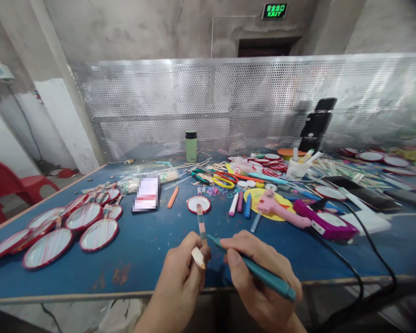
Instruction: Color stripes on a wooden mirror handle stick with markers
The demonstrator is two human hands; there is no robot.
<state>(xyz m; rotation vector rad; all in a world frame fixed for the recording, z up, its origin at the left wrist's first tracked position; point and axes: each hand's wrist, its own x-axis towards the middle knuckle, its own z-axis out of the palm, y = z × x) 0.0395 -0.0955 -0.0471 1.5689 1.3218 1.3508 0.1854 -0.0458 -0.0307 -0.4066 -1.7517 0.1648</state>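
Note:
My left hand [183, 273] is closed around a flat wooden stick [202, 226] painted with pale pink, grey and brown bands. The stick's far end overlaps a small white disc with a red rim [194, 204]; whether they are joined I cannot tell. A cream pen-like piece with an orange-tan tip [198, 257] also sticks out between the left fingers. My right hand [263, 277] grips a teal marker [263, 273], its tip pointing left, close beside the stick. Whether the tip touches the stick is unclear.
Several red-rimmed discs [47, 248] lie at the left, near a phone [146, 194] and an orange marker [173, 197]. At the right are capped markers [247, 205], a pink glue gun [277, 209] with a cord, and a purple device [324, 221]. A green bottle [191, 147] stands behind.

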